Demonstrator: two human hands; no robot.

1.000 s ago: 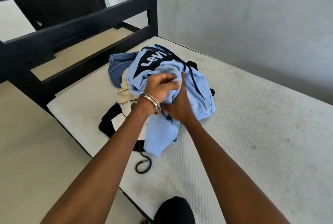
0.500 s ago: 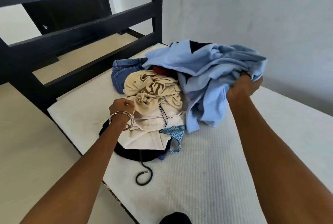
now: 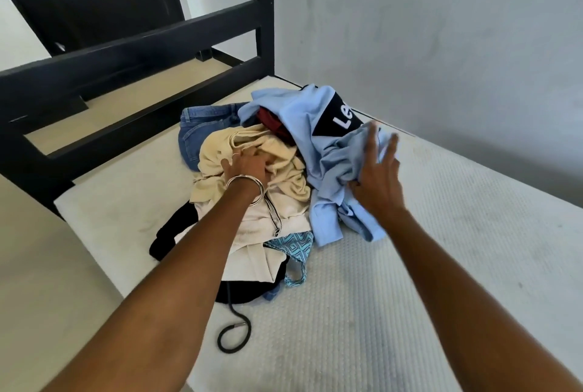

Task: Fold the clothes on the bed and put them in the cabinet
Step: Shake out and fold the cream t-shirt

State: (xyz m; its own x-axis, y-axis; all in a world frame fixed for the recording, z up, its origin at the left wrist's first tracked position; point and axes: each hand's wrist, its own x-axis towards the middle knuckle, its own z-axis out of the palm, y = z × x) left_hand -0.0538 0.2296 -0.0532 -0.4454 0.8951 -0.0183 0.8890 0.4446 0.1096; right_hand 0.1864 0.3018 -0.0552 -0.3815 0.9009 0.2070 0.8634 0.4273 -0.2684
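Observation:
A heap of clothes lies on the white mattress (image 3: 410, 265) near its corner. A light blue garment (image 3: 303, 126) with a black printed band sits on the right of the heap. My right hand (image 3: 377, 177) rests against it with fingers spread and blurred. My left hand (image 3: 249, 167), with bangles on the wrist, digs its fingers into a cream garment (image 3: 217, 145) at the heap's middle. Blue jeans (image 3: 195, 129) lie behind, and a dark red piece (image 3: 268, 118) shows under the blue garment. An off-white piece (image 3: 252, 233), a black piece (image 3: 170, 233) and a teal patterned piece (image 3: 296, 243) lie in front.
A black cord (image 3: 233, 334) curls on the mattress before the heap. The black slatted bed frame (image 3: 142, 50) rises behind and to the left. A grey wall (image 3: 441, 28) runs along the far side. Pale floor (image 3: 47, 265) lies left of the bed.
My right hand has dropped the blue garment onto the heap's right side and spread its fingers. My left hand has moved from the heap's lower left up onto the cream garment.

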